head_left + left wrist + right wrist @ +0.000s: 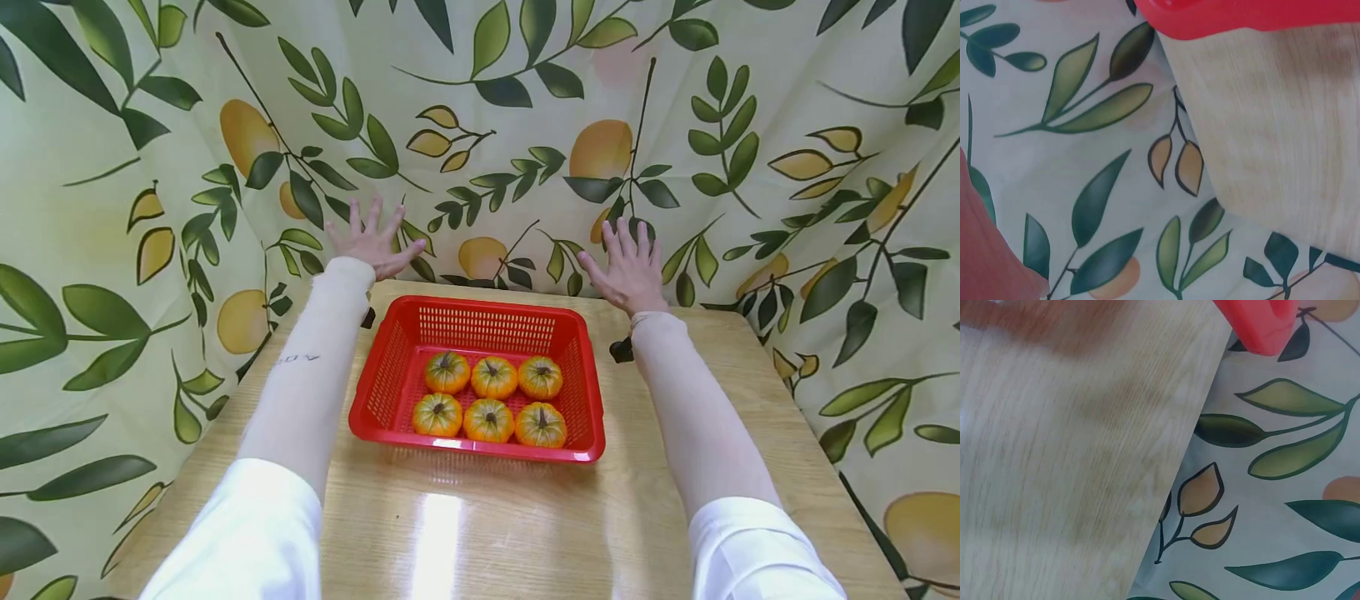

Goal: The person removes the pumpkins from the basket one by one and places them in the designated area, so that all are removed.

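A red plastic basket with slotted walls sits on the wooden table. Inside it, several small orange pumpkins with short brown stems stand upright in two rows. My left hand is raised beyond the basket's far left corner, fingers straight and spread, holding nothing. Past the far right corner, my right hand is likewise spread, with nothing in it. Both are apart from the basket. Part of the left hand enters the left wrist view at its lower left, and the basket's red rim crosses the top.
The light wooden table carries the basket near its far side. A leaf-and-fruit patterned curtain surrounds the table at the back and both sides. Dark wrist straps, the left one and the right one, show beside the wrists.
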Tool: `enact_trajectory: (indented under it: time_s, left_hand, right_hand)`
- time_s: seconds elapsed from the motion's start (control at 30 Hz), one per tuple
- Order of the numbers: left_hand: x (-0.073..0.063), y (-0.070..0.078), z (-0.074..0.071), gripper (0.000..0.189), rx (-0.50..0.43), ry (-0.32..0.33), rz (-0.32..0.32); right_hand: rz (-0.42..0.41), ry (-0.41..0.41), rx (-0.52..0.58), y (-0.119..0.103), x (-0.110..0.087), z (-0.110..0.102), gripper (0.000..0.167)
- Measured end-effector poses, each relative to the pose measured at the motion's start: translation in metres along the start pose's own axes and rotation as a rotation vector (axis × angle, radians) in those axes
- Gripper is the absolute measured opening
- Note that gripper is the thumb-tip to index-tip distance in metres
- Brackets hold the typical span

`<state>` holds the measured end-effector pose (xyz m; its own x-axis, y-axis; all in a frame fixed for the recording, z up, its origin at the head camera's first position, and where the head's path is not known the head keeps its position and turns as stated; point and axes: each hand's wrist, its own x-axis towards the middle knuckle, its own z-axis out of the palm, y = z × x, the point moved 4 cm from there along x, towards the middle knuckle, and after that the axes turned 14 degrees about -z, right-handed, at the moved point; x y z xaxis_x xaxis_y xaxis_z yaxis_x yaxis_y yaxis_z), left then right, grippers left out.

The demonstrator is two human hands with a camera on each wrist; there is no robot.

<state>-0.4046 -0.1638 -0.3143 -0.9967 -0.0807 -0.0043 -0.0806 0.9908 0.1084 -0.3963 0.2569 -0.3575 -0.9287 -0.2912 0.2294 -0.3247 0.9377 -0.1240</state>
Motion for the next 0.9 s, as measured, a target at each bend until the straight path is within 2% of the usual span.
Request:
enact_trajectory:
  time_s: [0.1, 0.17, 0.23, 0.33, 0.4, 0.53, 0.63, 0.77, 0.9]
  left_hand:
    - [-0.001, 0.000, 0.001, 0.092, -0.005, -0.005, -0.005]
    - [-0.002, 0.002, 0.001, 0.090, -0.064, -0.031, -0.003]
    - [-0.005, 0.004, -0.001, 0.087, -0.161, -0.075, 0.000]
    - [-0.011, 0.002, -0.006, 0.086, -0.389, -0.174, 0.021]
    - [-0.017, -0.006, -0.010, 0.087, -0.539, -0.266, 0.032]
    - [-0.032, -0.033, -0.012, 0.090, -0.758, -0.423, 0.027]
    - [-0.047, -0.053, -0.011, 0.085, -0.928, -0.474, 0.057]
    - [-0.075, -0.071, 0.003, 0.080, -1.196, -0.498, 0.136]
    - [-0.095, -0.080, 0.037, 0.080, -1.427, -0.496, 0.180]
  right_hand:
    - [0.006, 0.011, 0.034, -0.001, 0.002, 0.001, 0.091]
    - [0.019, 0.019, 0.086, -0.004, 0.003, -0.001, 0.089]
    - [0.026, 0.037, 0.179, -0.008, 0.005, -0.004, 0.086]
    - [0.018, 0.066, 0.319, -0.019, 0.008, -0.015, 0.083]
    - [-0.018, 0.113, 0.407, -0.029, 0.011, -0.026, 0.080]
    - [-0.098, 0.193, 0.522, -0.046, 0.011, -0.047, 0.075]
    - [-0.148, 0.212, 0.594, -0.057, 0.005, -0.057, 0.069]
    - [-0.219, 0.202, 0.662, -0.077, -0.004, -0.062, 0.062]
    - [-0.286, 0.136, 0.696, -0.103, -0.008, -0.059, 0.062]
